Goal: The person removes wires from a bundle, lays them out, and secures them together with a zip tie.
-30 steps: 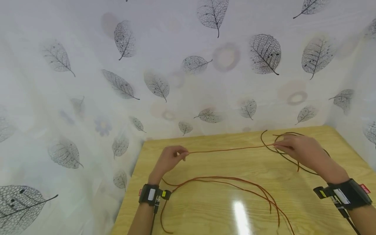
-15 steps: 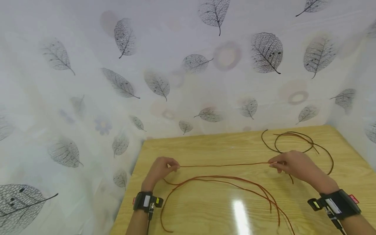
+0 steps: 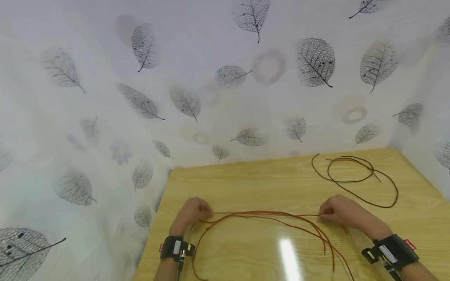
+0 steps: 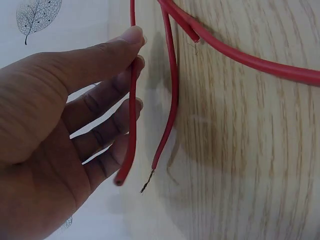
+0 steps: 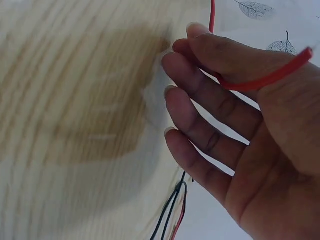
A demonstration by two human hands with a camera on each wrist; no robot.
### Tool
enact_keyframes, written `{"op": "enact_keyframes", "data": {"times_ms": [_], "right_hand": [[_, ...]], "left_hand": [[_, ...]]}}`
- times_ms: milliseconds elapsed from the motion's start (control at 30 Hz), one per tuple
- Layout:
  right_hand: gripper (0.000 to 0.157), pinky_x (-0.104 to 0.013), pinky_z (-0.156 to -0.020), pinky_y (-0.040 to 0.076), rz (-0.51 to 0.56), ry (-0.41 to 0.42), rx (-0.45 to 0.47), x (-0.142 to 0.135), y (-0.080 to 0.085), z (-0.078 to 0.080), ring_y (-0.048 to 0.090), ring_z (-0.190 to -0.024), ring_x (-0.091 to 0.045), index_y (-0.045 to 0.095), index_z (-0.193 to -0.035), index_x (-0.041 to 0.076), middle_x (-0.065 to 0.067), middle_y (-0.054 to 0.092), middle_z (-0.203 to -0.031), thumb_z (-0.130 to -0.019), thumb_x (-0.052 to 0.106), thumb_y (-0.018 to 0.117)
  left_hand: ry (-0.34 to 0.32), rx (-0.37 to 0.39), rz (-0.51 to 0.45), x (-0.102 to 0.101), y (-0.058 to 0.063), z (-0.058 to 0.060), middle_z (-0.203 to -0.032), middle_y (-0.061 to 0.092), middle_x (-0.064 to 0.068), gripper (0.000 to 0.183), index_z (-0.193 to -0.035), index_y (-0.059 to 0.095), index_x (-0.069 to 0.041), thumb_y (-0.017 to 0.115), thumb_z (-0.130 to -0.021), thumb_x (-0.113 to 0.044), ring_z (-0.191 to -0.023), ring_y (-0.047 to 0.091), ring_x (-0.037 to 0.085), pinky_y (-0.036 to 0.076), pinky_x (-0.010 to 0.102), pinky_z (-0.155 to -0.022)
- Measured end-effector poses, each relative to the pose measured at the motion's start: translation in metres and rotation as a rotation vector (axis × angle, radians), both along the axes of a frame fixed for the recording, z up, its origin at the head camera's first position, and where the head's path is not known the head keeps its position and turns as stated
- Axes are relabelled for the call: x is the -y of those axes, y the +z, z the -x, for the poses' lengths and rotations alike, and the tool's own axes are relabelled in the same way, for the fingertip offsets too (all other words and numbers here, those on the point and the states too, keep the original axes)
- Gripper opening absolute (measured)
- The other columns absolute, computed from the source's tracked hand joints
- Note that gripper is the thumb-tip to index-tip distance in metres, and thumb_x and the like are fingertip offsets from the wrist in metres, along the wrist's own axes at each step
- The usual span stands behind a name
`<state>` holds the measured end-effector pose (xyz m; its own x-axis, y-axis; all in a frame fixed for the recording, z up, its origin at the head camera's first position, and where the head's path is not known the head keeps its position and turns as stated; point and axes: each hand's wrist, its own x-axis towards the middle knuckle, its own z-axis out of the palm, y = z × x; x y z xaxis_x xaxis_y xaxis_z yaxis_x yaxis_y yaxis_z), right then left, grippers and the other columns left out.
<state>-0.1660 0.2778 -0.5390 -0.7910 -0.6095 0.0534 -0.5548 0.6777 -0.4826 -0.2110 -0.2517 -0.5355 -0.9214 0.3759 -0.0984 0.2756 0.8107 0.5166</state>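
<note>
A length of red wire (image 3: 308,215) runs nearly straight between my two hands, just above the table. My left hand (image 3: 191,214) pinches it near one end between thumb and index finger; the cut end of this wire (image 4: 132,117) hangs past the palm in the left wrist view. My right hand (image 3: 343,212) pinches the other end, and the wire's tail (image 5: 272,79) crosses the thumb in the right wrist view. Several more red wires (image 4: 172,85) lie in an arc under and in front of the held one. One of them shows twisted bare strands at its tip.
A loosely looped dark wire (image 3: 396,187) with a shorter reddish one lies at the table's back right. The wooden tabletop (image 3: 246,183) meets a leaf-patterned curtain (image 3: 211,128) at the back and left. Each wrist wears a strapped camera (image 3: 175,248).
Both hands have come toward the person with the wire stretched between them, from near the dark loop to over the red wires. The right hand uncovered the dark loop.
</note>
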Motion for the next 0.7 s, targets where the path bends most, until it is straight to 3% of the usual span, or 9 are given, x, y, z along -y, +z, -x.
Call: {"op": "enact_keyframes", "data": {"times_ms": [200, 367, 500, 567, 700], "right_hand": [[0.007, -0.023, -0.050, 0.050, 0.007, -0.003, 0.029, 0.004, -0.005, -0.003, 0.055, -0.058, 0.004, 0.071, -0.079, 0.029, 0.018, 0.064, -0.070, -0.084, 0.028, 0.075], [0.013, -0.021, -0.051, 0.050, -0.032, -0.036, 0.058, 0.007, -0.002, -0.005, 0.055, -0.057, 0.005, 0.066, -0.075, 0.031, 0.020, 0.061, -0.067, -0.083, 0.037, 0.074], [0.014, -0.021, -0.050, 0.047, -0.040, -0.050, 0.041, 0.006, 0.004, -0.003, 0.052, -0.054, 0.004, 0.068, -0.076, 0.030, 0.019, 0.062, -0.066, -0.088, 0.036, 0.071], [0.013, -0.022, -0.049, 0.045, -0.059, -0.092, -0.014, 0.002, 0.009, 0.002, 0.051, -0.054, 0.003, 0.070, -0.078, 0.028, 0.017, 0.062, -0.066, -0.089, 0.033, 0.070], [0.008, -0.026, -0.048, 0.045, -0.122, -0.281, -0.145, -0.015, 0.023, 0.018, 0.055, -0.057, -0.005, 0.074, -0.087, 0.019, 0.009, 0.066, -0.072, -0.088, 0.027, 0.071]], "left_hand": [[-0.025, 0.007, 0.018, 0.000, -0.006, 0.001, -0.079, 0.071, -0.016, 0.006, -0.082, 0.078, -0.023, 0.079, -0.080, -0.029, -0.070, 0.063, 0.005, 0.053, 0.028, -0.064], [-0.043, 0.007, 0.005, -0.001, -0.003, 0.001, -0.079, 0.071, -0.015, 0.005, -0.083, 0.078, -0.024, 0.081, -0.079, -0.026, -0.070, 0.063, 0.008, 0.053, 0.030, -0.064], [-0.058, 0.021, -0.031, -0.002, 0.002, 0.003, -0.083, 0.072, -0.011, 0.008, -0.088, 0.077, -0.022, 0.080, -0.081, -0.025, -0.072, 0.063, 0.010, 0.054, 0.030, -0.064], [-0.070, -0.005, -0.057, -0.004, 0.007, 0.004, -0.085, 0.072, -0.007, 0.011, -0.091, 0.076, -0.018, 0.079, -0.082, -0.023, -0.074, 0.064, 0.011, 0.054, 0.032, -0.065], [-0.096, -0.104, -0.078, -0.012, 0.017, 0.012, -0.085, 0.072, -0.002, 0.015, -0.097, 0.075, -0.010, 0.076, -0.085, -0.019, -0.074, 0.063, 0.015, 0.054, 0.034, -0.066]]}}
